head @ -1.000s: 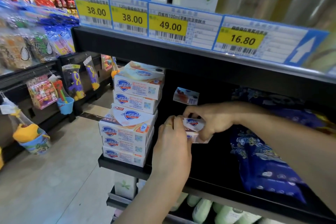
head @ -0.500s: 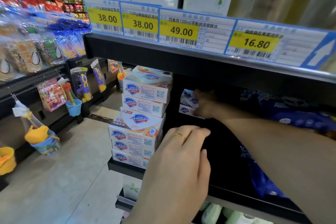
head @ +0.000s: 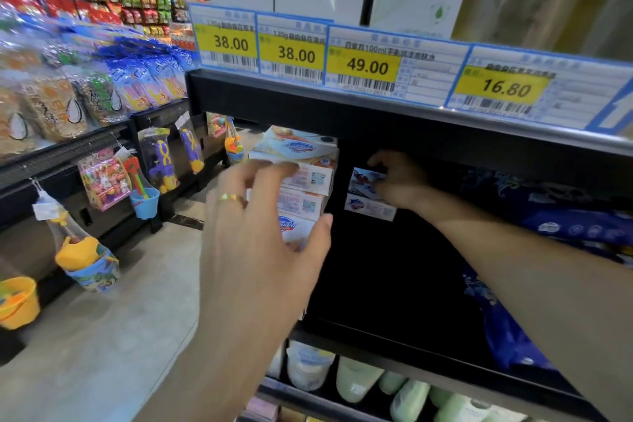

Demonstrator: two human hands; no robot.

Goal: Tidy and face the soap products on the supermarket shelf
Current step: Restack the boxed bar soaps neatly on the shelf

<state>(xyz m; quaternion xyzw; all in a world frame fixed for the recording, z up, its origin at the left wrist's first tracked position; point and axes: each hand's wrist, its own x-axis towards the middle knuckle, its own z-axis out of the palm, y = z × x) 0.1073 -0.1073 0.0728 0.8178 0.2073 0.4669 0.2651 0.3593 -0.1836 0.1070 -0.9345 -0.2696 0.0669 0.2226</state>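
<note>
A second ago both hands held small soap boxes near the front edge of the shelf (head: 428,361); now the right hand (head: 399,181) is deep at the back, fingers curled on the two small boxes (head: 368,195) stacked there, so that pair looks placed. The left hand (head: 260,250) has risen, fingers spread, to the tall soap stack (head: 301,178) at the shelf's left end, likely the next thing to straighten
</note>
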